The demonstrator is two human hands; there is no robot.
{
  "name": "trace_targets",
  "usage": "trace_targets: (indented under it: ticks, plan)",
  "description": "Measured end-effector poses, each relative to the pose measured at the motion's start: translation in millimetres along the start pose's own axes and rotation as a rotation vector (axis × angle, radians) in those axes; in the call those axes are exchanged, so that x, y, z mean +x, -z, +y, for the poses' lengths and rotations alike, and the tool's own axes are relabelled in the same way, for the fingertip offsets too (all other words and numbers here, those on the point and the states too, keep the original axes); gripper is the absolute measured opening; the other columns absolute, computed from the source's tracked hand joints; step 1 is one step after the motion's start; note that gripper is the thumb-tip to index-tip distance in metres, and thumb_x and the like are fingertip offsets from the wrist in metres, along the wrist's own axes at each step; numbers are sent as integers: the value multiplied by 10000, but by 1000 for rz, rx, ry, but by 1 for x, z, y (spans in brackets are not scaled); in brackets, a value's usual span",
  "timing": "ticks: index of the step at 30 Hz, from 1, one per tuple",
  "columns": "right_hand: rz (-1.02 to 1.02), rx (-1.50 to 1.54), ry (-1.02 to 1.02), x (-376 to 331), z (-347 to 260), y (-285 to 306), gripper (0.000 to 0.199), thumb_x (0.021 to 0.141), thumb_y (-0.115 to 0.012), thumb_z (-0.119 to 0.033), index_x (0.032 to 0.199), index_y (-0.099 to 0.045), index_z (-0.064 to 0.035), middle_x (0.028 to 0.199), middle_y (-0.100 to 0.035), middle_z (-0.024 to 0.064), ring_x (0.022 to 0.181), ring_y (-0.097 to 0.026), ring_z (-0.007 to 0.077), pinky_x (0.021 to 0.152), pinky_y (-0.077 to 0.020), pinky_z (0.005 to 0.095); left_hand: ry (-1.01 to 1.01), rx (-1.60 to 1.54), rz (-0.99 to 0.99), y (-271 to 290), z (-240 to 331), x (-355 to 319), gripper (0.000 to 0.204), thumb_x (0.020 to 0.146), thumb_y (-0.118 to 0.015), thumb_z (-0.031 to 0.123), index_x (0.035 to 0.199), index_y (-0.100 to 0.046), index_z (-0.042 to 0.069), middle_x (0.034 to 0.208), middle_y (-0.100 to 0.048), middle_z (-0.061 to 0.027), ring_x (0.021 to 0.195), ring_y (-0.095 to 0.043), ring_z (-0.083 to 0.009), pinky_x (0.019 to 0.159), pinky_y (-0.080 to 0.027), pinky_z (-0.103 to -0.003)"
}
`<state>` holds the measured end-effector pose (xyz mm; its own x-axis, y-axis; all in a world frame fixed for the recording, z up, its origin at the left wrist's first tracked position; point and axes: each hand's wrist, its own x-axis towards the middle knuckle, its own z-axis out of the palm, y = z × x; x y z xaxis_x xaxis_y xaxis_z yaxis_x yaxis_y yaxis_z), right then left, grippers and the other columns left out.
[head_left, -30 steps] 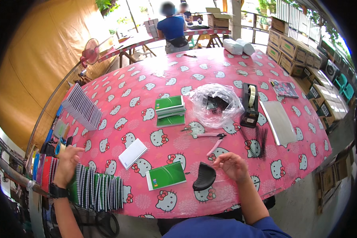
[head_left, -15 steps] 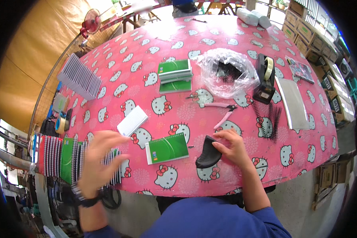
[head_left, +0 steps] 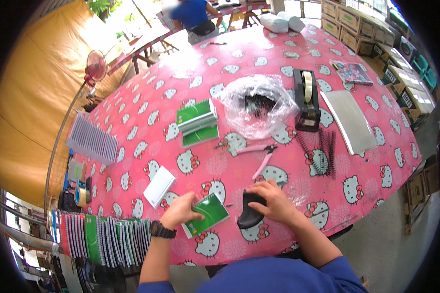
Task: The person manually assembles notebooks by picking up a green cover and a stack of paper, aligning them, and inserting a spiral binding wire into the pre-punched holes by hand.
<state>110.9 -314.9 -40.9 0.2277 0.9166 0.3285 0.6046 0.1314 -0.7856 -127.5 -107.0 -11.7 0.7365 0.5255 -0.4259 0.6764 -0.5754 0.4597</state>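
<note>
Left hand (head_left: 181, 210) grips the green notebook (head_left: 208, 214) – right hand (head_left: 274, 202) rests spread on the black pouch (head_left: 251, 215).

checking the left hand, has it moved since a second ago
Yes. The left hand came in from the row of notebooks at the table's left edge and now rests on the green notebook, just below the white notepad.

My left hand (head_left: 181, 211) flat, palm down, fingers curled slightly, watch on wrist, forearm up from lower edge. My right hand (head_left: 274, 201) palm down, fingers bent, pressing; right arm blue-sleeved. Hands near, apart.
</note>
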Motion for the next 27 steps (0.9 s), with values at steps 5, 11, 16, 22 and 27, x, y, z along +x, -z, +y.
trace_targets:
  ticks: [5, 11, 16, 22, 27]
  plan:
    - [-44, -40, 59, 1, -10, 5, 485, 698, -768, -209, 1121, -584, -56, 1121, -567, 136, 1072, -491, 326, 936, -425, 415, -42, 30, 37, -4, 6, -3, 513, 567, -844, 231, 928, -535, 36, 845, -616, -130, 814, -619, -273, 727, -491, -368]
    - [-89, 54, -257, -2, 5, -2, 417, 701, -731, -129, 1085, -597, -37, 1022, -599, 139, 970, -590, 295, 849, -488, 365, 30, -71, 159, -21, 15, -23, 524, 626, -800, 133, 1016, -464, 34, 827, -610, -139, 770, -623, -295, 687, -493, -370]
    - [-17, 171, -267, 0, 17, 31, 313, 698, -651, -55, 1007, -628, -10, 955, -613, 151, 890, -625, 288, 811, -502, 360, -11, -299, 137, 1, 57, -40, 473, 678, -758, 59, 1089, -526, 44, 819, -599, -120, 753, -620, -270, 675, -486, -364]
    - [291, -360, -65, 3, -8, 50, 311, 695, -662, -56, 1005, -636, -40, 1061, -603, 131, 1003, -574, 283, 860, -481, 389, -361, 418, 439, -24, 81, -27, 251, 694, -692, 62, 935, -631, 96, 860, -581, -75, 824, -576, -270, 713, -446, -378]
    - [1, 358, 201, 8, -39, -5, 275, 696, -696, -30, 963, -636, -49, 1000, -606, 120, 956, -569, 288, 799, -485, 383, -333, 422, 482, -37, 74, -30, 274, 682, -659, 43, 942, -610, 118, 883, -581, -54, 878, -561, -247, 734, -414, -352]
